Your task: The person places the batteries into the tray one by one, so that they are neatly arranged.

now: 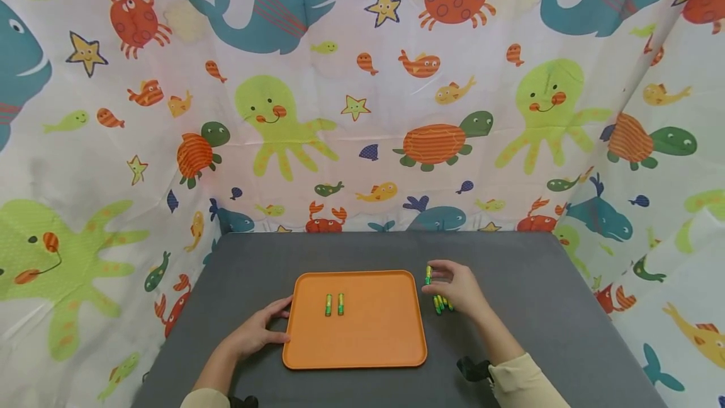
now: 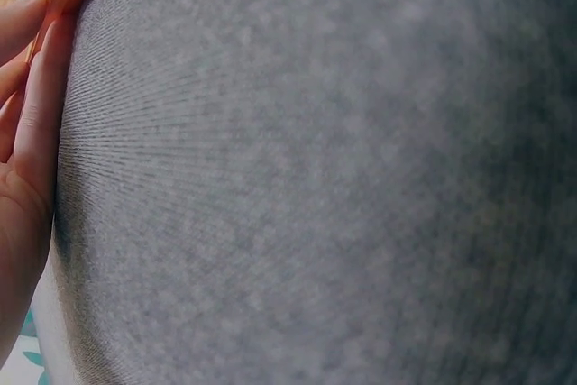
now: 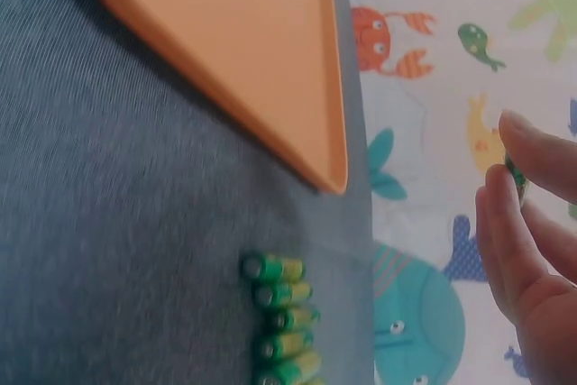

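My right hand (image 1: 461, 288) pinches a green-and-yellow battery (image 1: 428, 274) upright between thumb and fingers, just off the tray's right edge. In the right wrist view the fingers mostly hide this battery (image 3: 515, 175). Below that hand, several more batteries (image 3: 287, 294) lie side by side on the grey table. An orange tray (image 1: 374, 326) is in front of me, with two batteries (image 1: 335, 305) standing parallel, lengthwise away from me, on its left half. At the tray's left rim, my left hand (image 1: 257, 329) touches the edge with extended fingers and thumb.
A grey cloth-covered table (image 1: 255, 257) lies under everything. Behind and at both sides hangs a white curtain (image 1: 351, 49) printed with sea animals. Dark straps (image 1: 474, 370) sit at the wrists.
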Tool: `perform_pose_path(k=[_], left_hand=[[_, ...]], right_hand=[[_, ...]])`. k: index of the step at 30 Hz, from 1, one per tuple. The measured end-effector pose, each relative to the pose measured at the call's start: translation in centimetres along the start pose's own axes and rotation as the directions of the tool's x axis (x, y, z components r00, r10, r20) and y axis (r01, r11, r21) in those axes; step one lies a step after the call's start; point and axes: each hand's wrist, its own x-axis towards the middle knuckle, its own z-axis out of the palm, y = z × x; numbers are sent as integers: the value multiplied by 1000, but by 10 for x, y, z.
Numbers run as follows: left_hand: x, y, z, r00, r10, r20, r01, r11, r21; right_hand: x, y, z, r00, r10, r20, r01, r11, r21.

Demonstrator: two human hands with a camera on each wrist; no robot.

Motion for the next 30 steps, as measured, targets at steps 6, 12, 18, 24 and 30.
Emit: perform_pose_path(k=[6, 12, 18, 24, 30], left_hand=[[0, -2, -1, 1000, -8, 2, 8, 1000, 4], [1, -4, 1, 1000, -9, -6, 9, 1000, -9], [2, -4, 1, 1000, -4, -3, 4, 1000, -12], [2, -5, 0, 1000, 13, 11, -13, 1000, -14], [2, -4, -1, 1000, 22, 19, -22, 1000, -21]], right_hand=[[2, -11, 13, 1000, -8, -8, 8, 1000, 11], [6, -20, 24, 1000, -7, 5, 7, 999, 33], [8, -26, 32, 1000, -21, 14, 21, 999, 37], [8, -31, 42, 999, -45, 29, 44, 998, 49], [11, -35, 56, 998, -46, 42, 43, 997, 63]])
